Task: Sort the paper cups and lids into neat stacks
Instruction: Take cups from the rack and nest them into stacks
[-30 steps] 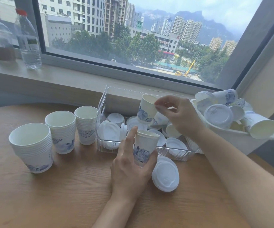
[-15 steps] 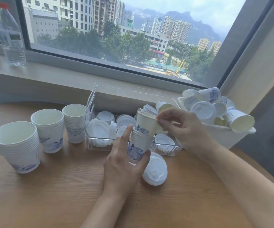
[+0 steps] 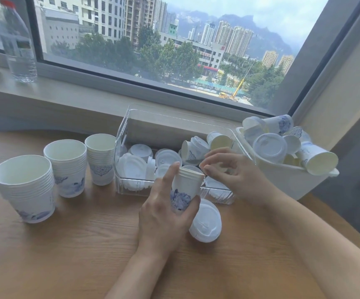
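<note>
My left hand grips a short nested stack of white paper cups with a blue print, held upright just above the wooden table. My right hand hovers right beside the stack's rim with thumb and fingers loosely curled and nothing between them. Three taller cup stacks stand at the left: a wide one, a middle one and a narrow one. A small pile of white lids lies on the table beside my left hand.
A clear plastic box behind my hands holds many loose lids and a few cups. At the right a white bin is heaped with cups, some lidded. A water bottle stands on the window sill.
My right hand brought a cup down from above the clear box, set it into the cup in my left hand and let go of it. The view shifted slightly.
</note>
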The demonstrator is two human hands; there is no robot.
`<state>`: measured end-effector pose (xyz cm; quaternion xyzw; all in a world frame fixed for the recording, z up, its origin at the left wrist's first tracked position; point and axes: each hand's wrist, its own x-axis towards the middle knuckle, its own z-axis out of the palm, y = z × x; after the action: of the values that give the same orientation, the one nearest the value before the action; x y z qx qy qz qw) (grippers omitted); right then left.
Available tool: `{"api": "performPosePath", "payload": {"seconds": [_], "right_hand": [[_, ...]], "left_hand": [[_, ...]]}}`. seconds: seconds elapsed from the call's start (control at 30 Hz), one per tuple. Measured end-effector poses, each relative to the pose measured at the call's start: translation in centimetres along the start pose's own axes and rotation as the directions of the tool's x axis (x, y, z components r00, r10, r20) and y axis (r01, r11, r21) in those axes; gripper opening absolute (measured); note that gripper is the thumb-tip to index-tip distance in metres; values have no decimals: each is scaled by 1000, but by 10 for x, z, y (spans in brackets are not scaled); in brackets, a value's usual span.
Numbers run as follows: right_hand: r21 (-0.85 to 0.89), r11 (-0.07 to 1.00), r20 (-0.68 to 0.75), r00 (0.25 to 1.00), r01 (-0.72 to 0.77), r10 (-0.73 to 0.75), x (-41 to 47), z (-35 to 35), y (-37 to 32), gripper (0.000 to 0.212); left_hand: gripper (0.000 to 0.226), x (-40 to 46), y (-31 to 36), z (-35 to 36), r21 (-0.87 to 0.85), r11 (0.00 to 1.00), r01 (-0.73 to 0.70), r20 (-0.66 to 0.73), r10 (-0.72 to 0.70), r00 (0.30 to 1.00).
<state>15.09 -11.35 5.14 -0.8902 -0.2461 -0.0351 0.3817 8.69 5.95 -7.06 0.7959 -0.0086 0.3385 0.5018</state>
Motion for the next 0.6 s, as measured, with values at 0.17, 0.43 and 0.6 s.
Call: {"api": "performPosePath", "payload": {"seconds": [0.17, 0.43, 0.6], "right_hand": [[-519, 852, -119, 993, -69, 9, 37, -12, 16, 47], [-857, 499, -77, 990, -125, 116, 81, -12, 36, 32], [-774, 608, -157, 984, -177, 87, 77, -11, 37, 70]], "left_hand": [[77, 0, -1, 2, -19, 1000, 7, 8, -6, 1000], [82, 0, 0, 2, -24, 1000, 10, 0, -10, 1000], [83, -1, 0, 1, -11, 1000, 4, 0, -4, 1000]]}}
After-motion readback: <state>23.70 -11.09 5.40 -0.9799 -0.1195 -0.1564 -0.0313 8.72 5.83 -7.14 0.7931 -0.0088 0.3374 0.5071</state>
